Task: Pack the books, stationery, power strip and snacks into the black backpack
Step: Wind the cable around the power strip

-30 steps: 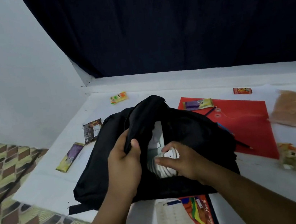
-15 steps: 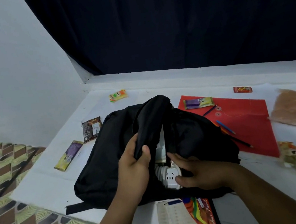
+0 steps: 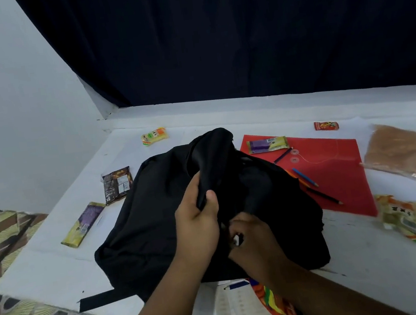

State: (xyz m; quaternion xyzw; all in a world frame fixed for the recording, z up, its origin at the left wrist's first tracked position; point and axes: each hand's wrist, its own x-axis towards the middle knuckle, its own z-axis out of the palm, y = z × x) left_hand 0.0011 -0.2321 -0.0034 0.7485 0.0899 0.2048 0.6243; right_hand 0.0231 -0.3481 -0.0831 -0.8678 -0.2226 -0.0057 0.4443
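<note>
The black backpack [image 3: 143, 234] lies in the middle of the white surface. My left hand [image 3: 197, 227] grips the raised black flap at its opening. My right hand [image 3: 255, 241] is curled at the mouth of the bag over the white power strip [image 3: 236, 240], of which only a sliver shows; the rest is hidden inside. A red folder [image 3: 336, 174] lies to the right with a purple-yellow snack bar [image 3: 267, 144], a blue pencil [image 3: 304, 177] and a black pencil [image 3: 324, 195] on it.
Snack packets lie around: yellow-orange [image 3: 153, 136], dark brown [image 3: 117, 184], purple-yellow bar [image 3: 83, 224], small red [image 3: 326, 126], a clear brown bag [image 3: 396, 152], a noodle pack [image 3: 402, 216]. A colour pencil box [image 3: 277, 307] and a sheet sit by the near edge. Patterned floor is left.
My right hand pushed the white power strip deeper into the backpack; most of it has gone out of sight. My left hand stayed on the flap.
</note>
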